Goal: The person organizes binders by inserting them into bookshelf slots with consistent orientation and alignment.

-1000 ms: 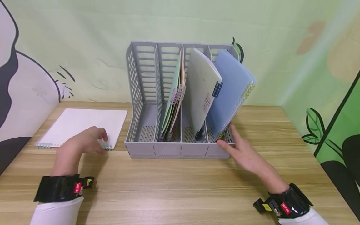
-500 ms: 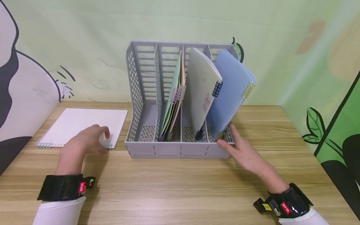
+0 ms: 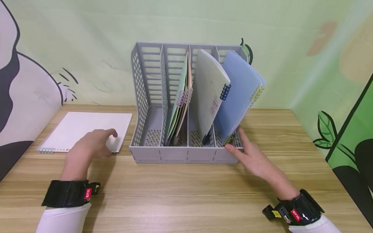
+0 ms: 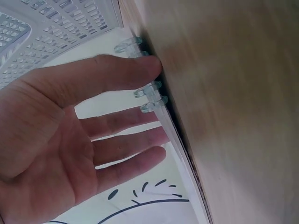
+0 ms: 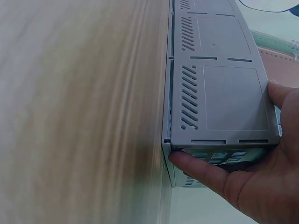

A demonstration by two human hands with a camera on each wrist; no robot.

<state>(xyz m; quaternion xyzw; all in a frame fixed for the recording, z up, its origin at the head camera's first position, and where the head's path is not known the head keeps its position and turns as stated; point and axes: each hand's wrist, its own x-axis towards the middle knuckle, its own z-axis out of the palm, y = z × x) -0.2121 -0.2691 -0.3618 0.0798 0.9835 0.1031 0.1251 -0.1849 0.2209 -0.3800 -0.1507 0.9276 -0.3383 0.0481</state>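
A white spiral notebook (image 3: 87, 126) lies flat on the left of the table, its light blue rings along the near edge. My left hand (image 3: 94, 145) is over its near right corner. In the left wrist view the thumb (image 4: 131, 74) is at the rings (image 4: 154, 103); the other fingers reach over the page without closing on it. At the right stands a grey file rack (image 3: 175, 155) with compartments. My right hand (image 3: 256, 161) holds the rack's near right corner. In the right wrist view its thumb (image 5: 279, 93) is on the front rim and a finger (image 5: 201, 170) lies against the side.
Green and pink spiral notebooks (image 3: 182, 94) lean in the rack's second compartment from the left. A pale grey notebook (image 3: 208, 87) and a blue one (image 3: 237, 90) lean further right. A printed cloth backdrop (image 3: 102, 48) hangs behind the wooden table (image 3: 175, 194).
My left hand has shifted slightly right and forward over the notebook's near right corner. My right hand stays on the rack's corner, and the rack has not moved.
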